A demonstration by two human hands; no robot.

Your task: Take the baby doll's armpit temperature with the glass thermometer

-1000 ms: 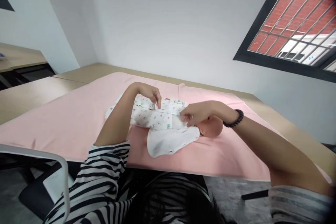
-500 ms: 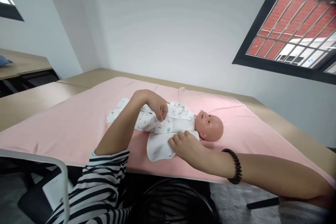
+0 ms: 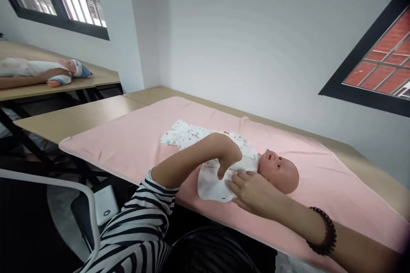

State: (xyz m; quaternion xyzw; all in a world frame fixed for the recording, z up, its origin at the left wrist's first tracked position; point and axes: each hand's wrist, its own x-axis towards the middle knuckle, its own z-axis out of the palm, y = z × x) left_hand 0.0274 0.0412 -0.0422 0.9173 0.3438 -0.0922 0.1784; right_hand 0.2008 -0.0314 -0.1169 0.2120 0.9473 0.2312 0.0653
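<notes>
A baby doll [image 3: 278,171] lies on its back with its head to the right, dressed in baby clothes [image 3: 188,136] with a small print. A plain white cloth flap [image 3: 213,185] of the clothes is spread out on the near side of its body. Over the doll's chest my left hand [image 3: 229,155] bends down at the wrist. Its thumb points down, apart from the fingers, whose tips are hidden; I see nothing held. My right hand [image 3: 253,188], with a dark bead bracelet on the wrist, has its fingers bent over the flap's edge near the doll's shoulder.
A pink sheet [image 3: 128,145] covers much of the wooden table [image 3: 80,115], which stands against the wall. On another table at the left, another person's hand [image 3: 54,74] touches a doll in a cap [image 3: 77,68]. A pale curved rail [image 3: 86,192] is at lower left.
The view has swung left, bringing the other table's doll into sight. My left hand has come nearer my right hand, over the white flap, with its thumb now lowered away from the fingers.
</notes>
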